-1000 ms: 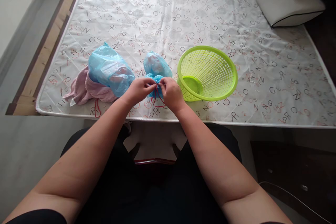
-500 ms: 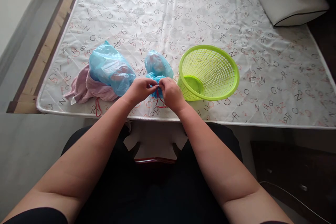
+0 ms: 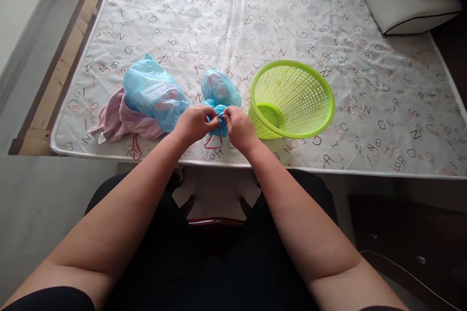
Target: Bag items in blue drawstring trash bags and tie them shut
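Observation:
A small blue plastic bag [image 3: 219, 86] lies on the mattress, bunched at its near end. Over that gathered end, my left hand [image 3: 197, 122] and my right hand [image 3: 239, 126] meet with thumbs and fingertips pinched together. Between them runs a thin red string [image 3: 213, 146], its loop hanging down toward the mattress edge. Both hands are closed on the string; the exact knot is too small to make out. Left of my hands, a larger filled blue bag [image 3: 155, 87] rests on a pink towel [image 3: 120, 119].
A green mesh basket [image 3: 292, 131] tilts toward me just right of my right hand. Another red string [image 3: 136, 147] lies by the towel. The letter-printed mattress [image 3: 204, 19] ends at my knees. A white cushion [image 3: 404, 5] sits at the far right.
My fingertips have shifted slightly at the bag's gathered end. The red string's hanging loop has swung a little to the left. The bags and the basket stay in place.

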### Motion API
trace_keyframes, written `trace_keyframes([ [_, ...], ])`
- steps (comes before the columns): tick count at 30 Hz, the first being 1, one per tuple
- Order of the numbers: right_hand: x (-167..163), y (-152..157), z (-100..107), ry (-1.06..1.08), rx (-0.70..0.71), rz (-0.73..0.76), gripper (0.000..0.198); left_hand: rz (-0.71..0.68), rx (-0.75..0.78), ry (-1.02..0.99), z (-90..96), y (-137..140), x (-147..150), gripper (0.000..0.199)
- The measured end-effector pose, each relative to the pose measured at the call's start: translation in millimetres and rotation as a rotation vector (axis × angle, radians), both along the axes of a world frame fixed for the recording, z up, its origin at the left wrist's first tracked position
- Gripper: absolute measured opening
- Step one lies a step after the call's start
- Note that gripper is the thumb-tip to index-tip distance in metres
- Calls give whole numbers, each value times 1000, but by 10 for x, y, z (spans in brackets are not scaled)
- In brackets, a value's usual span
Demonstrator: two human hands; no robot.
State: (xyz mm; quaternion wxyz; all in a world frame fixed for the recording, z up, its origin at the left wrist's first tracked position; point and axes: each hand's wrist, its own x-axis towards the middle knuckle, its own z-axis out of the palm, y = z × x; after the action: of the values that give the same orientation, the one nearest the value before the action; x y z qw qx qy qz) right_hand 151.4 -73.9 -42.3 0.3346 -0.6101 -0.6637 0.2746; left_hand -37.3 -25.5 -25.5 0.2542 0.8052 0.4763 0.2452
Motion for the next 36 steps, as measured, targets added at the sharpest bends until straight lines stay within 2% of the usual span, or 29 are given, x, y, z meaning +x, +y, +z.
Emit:
trace_keyframes([
  [5,18,5,-15,-28,-14,-1,15,6,-7,11,1,0,13,12],
  [12,37,-29,73,10,62,-9,15,21,16,-16,29,4,1,10],
  [19,36,-3,16,97,33,-33,6,-67,4,-55,38,-15,-6,10],
  [26,34,-5,18,33,100,19,8,19,-160,-79,39,1,1,39],
  [31,12,-29,68,-56,99,43,13,55,-346,-250,27,5,27,33],
  [36,8,-51,165,-194,4,-47,12,57,-299,-215,85,-22,58,23],
])
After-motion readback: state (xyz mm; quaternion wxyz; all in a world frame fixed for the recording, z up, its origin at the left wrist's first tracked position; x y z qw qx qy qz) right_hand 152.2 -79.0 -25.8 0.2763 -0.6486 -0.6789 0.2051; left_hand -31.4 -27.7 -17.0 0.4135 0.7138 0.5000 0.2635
